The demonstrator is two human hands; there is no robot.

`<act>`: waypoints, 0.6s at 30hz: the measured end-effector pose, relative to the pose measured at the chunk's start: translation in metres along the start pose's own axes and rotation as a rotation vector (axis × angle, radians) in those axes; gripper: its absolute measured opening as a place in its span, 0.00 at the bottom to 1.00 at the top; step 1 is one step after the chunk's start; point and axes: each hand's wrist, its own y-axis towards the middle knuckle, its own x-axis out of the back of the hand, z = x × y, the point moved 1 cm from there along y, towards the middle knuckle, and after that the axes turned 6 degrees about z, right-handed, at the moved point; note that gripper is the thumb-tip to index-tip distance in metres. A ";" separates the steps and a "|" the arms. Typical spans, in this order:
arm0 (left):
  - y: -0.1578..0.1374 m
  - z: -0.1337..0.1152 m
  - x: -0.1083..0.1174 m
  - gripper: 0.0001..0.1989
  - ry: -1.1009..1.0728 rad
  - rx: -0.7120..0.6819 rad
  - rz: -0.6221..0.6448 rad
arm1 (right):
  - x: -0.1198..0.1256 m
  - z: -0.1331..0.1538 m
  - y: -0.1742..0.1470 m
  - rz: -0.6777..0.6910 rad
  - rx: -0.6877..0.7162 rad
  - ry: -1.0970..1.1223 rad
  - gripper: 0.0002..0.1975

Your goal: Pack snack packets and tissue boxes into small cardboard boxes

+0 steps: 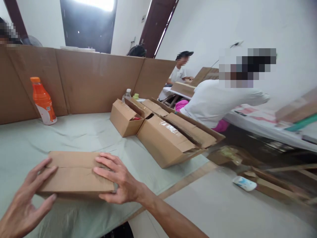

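Note:
A small closed cardboard box (75,177) lies on the pale green cloth near the table's front edge, its top flaps meeting in a seam. My left hand (31,195) holds its left end, fingers on the top and thumb at the front side. Around the right end is my right hand (119,180), with fingertips over the top and the thumb low on the front. The underside of the box is hidden. Beyond it, to the right, stand a smaller flapped carton (126,119) and a longer carton (165,140) with partly lifted flaps.
An orange bottle (44,100) stands at the back left before a tall cardboard screen (99,81). A clear bottle (127,94) is behind the cartons. To the right, a person in a white shirt (210,102) sits by another table. A white canister (244,183) lies lower right.

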 end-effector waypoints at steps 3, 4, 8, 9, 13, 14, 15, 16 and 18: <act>0.050 -0.028 -0.037 0.26 -0.129 -0.129 0.052 | 0.035 0.004 -0.047 -0.076 -0.148 -0.144 0.32; 0.068 -0.038 -0.051 0.28 -0.182 -0.128 0.071 | 0.046 0.005 -0.064 -0.109 -0.205 -0.217 0.31; 0.113 -0.075 -0.099 0.35 -0.319 -0.079 0.336 | 0.077 0.003 -0.114 -0.205 -0.487 -0.570 0.28; 0.116 -0.080 -0.108 0.34 -0.321 -0.100 0.387 | 0.079 0.000 -0.120 -0.225 -0.561 -0.658 0.28; 0.092 -0.068 -0.134 0.32 -0.256 -0.163 0.459 | 0.074 -0.022 -0.117 -0.280 -0.844 -0.933 0.27; 0.081 -0.059 -0.139 0.31 -0.218 -0.183 0.457 | 0.070 -0.029 -0.111 -0.287 -0.898 -0.963 0.27; 0.069 -0.049 -0.141 0.31 -0.169 -0.207 0.428 | 0.068 -0.036 -0.105 -0.289 -0.940 -0.972 0.27; 0.056 -0.038 -0.142 0.30 -0.115 -0.244 0.375 | 0.065 -0.043 -0.100 -0.288 -0.969 -0.962 0.26; 0.030 -0.017 -0.136 0.31 -0.003 -0.302 0.247 | 0.064 -0.053 -0.091 -0.283 -0.994 -0.916 0.27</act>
